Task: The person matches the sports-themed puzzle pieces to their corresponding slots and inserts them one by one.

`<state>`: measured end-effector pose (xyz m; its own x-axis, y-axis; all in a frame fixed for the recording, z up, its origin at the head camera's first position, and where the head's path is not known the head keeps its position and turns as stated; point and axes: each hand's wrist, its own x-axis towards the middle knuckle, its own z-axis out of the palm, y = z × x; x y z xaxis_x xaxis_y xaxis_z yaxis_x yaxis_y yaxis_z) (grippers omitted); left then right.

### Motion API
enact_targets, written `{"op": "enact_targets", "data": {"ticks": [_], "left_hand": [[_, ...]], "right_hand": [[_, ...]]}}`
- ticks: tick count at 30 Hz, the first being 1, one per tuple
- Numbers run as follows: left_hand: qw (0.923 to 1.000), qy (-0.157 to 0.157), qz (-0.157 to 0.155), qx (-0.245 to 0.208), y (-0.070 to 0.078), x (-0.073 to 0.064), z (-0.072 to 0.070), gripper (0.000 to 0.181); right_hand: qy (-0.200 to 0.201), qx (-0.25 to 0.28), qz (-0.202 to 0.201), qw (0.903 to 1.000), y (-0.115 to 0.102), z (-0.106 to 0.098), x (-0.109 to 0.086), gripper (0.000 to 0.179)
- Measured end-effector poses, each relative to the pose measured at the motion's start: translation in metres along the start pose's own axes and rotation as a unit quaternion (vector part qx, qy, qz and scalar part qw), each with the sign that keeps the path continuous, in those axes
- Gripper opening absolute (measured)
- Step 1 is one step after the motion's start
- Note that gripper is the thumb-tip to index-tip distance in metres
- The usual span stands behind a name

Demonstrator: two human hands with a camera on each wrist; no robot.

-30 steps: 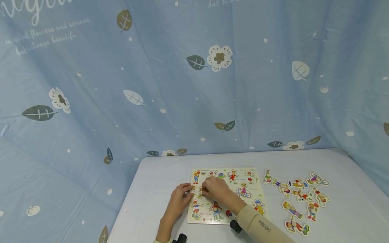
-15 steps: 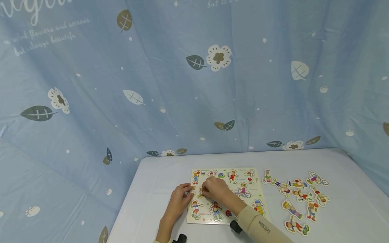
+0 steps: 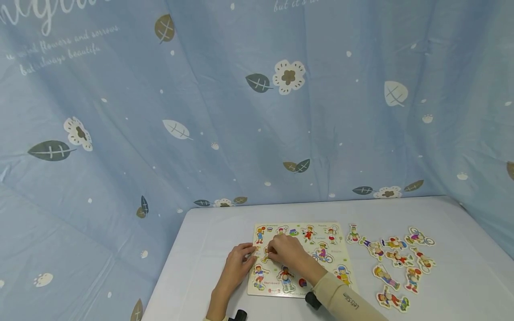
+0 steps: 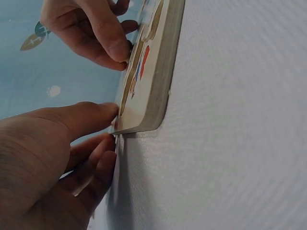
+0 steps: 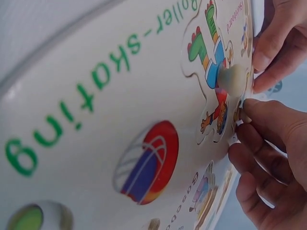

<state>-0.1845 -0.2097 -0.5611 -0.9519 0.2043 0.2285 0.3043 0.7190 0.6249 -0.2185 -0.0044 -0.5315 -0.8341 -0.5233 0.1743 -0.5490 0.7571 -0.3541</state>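
Observation:
A cream puzzle board (image 3: 281, 292) with sports figures lies flat on the table. My right hand (image 3: 291, 253) is over its left half, thumb and forefinger pinching a puzzle piece (image 3: 264, 257) low on the board; the fingers hide most of the piece. My left hand (image 3: 236, 265) rests at the board's left edge, and the left wrist view shows its thumb and fingertips right at the corner. A roller-skating puzzle piece (image 5: 222, 67) with a pale knob (image 5: 232, 80) sits in the board.
Several loose puzzle pieces (image 3: 397, 258) lie spread over the table (image 3: 453, 223) right of the board. A blue patterned curtain (image 3: 257, 133) hangs behind the table. Dark wrist cameras (image 3: 312, 300) sit close to the board's front edge.
The board has shifted a few pixels to the right, along with my right hand. Both hands keep the same pose, and the loose pieces lie where they were.

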Motion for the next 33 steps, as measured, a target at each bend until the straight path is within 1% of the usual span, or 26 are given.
{"op": "enact_targets", "data": {"ticks": [4, 8, 14, 20, 23, 28, 33], "left_hand": [[1.0, -0.003, 0.002, -0.001, 0.001, 0.001, 0.0, 0.029], [0.9999, -0.009, 0.004, -0.009, 0.0, 0.001, 0.0, 0.028], [0.9998, -0.014, 0.0, -0.014, 0.002, 0.002, 0.0, 0.027], [0.9997, -0.011, 0.0, -0.021, 0.004, 0.002, -0.002, 0.027], [0.9997, -0.014, -0.001, -0.022, 0.004, 0.001, -0.002, 0.028], [0.9995, -0.015, -0.004, -0.029, 0.004, 0.001, -0.002, 0.028], [0.9995, -0.012, -0.006, -0.03, 0.004, 0.001, -0.001, 0.028]], "right_hand": [[0.008, -0.009, -0.004, 0.9999, 0.001, 0.001, 0.0, 0.009], [0.009, -0.006, -0.002, 0.9999, 0.001, 0.003, 0.0, 0.009], [0.001, 0.001, 0.003, 1.0, 0.0, 0.002, -0.002, 0.011], [-0.011, 0.008, -0.006, 0.9999, 0.001, -0.001, -0.005, 0.013], [-0.019, 0.01, -0.012, 0.9997, 0.002, -0.003, -0.008, 0.016], [-0.031, 0.03, -0.018, 0.9989, 0.008, -0.009, -0.016, 0.022], [-0.031, 0.055, -0.024, 0.9977, 0.018, -0.018, -0.025, 0.017]]}}
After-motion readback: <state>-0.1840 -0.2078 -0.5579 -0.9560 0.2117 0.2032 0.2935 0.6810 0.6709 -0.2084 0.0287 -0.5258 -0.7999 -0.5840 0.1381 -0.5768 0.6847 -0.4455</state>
